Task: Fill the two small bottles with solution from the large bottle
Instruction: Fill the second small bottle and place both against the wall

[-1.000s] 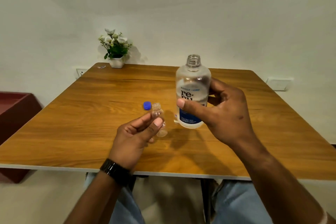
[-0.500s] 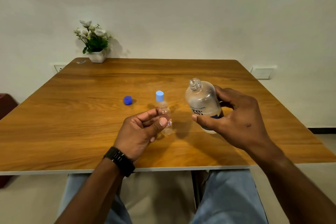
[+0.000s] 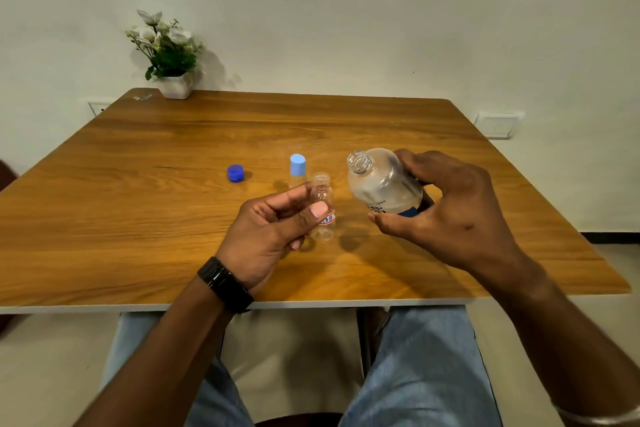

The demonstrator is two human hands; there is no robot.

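My left hand (image 3: pixel 273 229) pinches a small clear bottle (image 3: pixel 322 208), uncapped and upright, just above the table. My right hand (image 3: pixel 446 208) grips the large clear bottle (image 3: pixel 381 184) with a blue label. It is uncapped and tilted left, its open mouth a short way right of and slightly above the small bottle's neck. A second small bottle (image 3: pixel 298 170) with a light blue cap stands on the table just behind my left fingers. A dark blue cap (image 3: pixel 236 173) lies on the table to its left.
The wooden table (image 3: pixel 138 218) reaches back to a white wall. A white pot of flowers (image 3: pixel 171 59) stands at its far left corner. My knees in jeans show below the front edge.
The large bottle has gone from upright to tilted left, with its mouth nearer the small bottle in my left hand. The view has shifted, bringing the capped small bottle into sight.
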